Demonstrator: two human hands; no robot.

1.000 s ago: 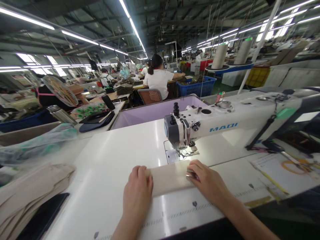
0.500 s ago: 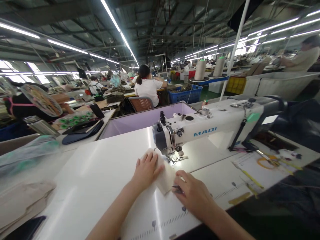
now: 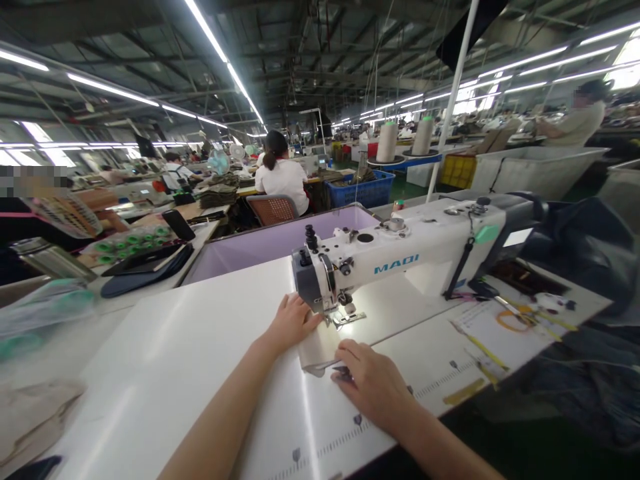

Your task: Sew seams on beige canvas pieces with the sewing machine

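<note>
A cream fabric piece (image 3: 319,348) lies on the white sewing table beneath both hands, its near end slightly curled and showing layers. My left hand (image 3: 294,321) rests flat on its far part, fingers stretched out close to the presser foot (image 3: 345,319). At the near right edge of the fabric is my right hand (image 3: 373,377), its fingertips touching the cloth. Tucked in the curled fingers of that hand are small dark thread snips (image 3: 343,373), mostly hidden. The white sewing machine (image 3: 395,263) stands just beyond, its needle area lit.
Scissors with orange handles (image 3: 517,319) and a paper sheet (image 3: 480,327) lie right of the machine. More cream fabric (image 3: 35,420) lies at the left. A lilac bin (image 3: 270,240) stands behind the table, with a seated co-worker (image 3: 281,177) beyond.
The fabric has turned and shifted toward the presser foot, and its near end now curls. My left hand moved with it; my right hand still holds the snips. The view has swung slightly right.
</note>
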